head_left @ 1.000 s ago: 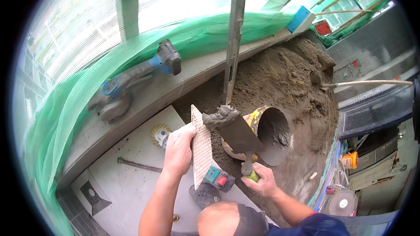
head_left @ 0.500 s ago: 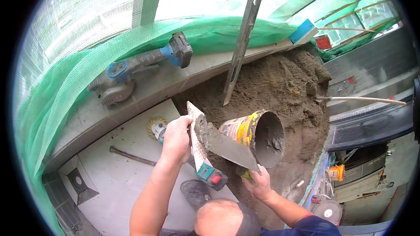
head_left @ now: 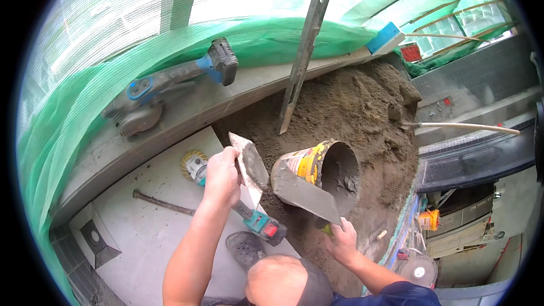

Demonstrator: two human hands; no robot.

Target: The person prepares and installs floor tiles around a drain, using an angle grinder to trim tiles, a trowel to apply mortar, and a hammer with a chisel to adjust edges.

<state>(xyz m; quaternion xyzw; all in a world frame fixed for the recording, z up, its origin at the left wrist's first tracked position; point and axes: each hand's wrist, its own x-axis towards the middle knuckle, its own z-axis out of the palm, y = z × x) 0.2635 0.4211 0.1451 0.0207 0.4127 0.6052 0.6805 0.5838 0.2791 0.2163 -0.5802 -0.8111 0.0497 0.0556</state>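
Observation:
My left hand (head_left: 221, 173) grips a pale tile (head_left: 246, 153) on edge, with grey mortar on its right face. My right hand (head_left: 340, 243) holds the green handle of a wide trowel (head_left: 303, 192). Its grey-smeared blade is just right of the tile, in front of a yellow bucket (head_left: 306, 161), which is tilted with its mouth to the right and grey mortar inside. Under my left hand lie a grinder (head_left: 195, 164) with a yellow-rimmed disc and a teal battery tool (head_left: 266, 226), partly hidden.
A large blue-grey power tool (head_left: 141, 90) rests on the ledge (head_left: 249, 82) beside green mesh (head_left: 85, 107). A metal straightedge (head_left: 303, 51) stands in the sand mound (head_left: 374, 102). A rod (head_left: 164, 203) lies on the pale slab (head_left: 144, 238). A hose (head_left: 464, 127) extends at the right.
Grey mortar now covers more of the tile's face. The trowel blade swung down to the tile, then moved slightly right, away from it. My left hand and the tile moved a little left.

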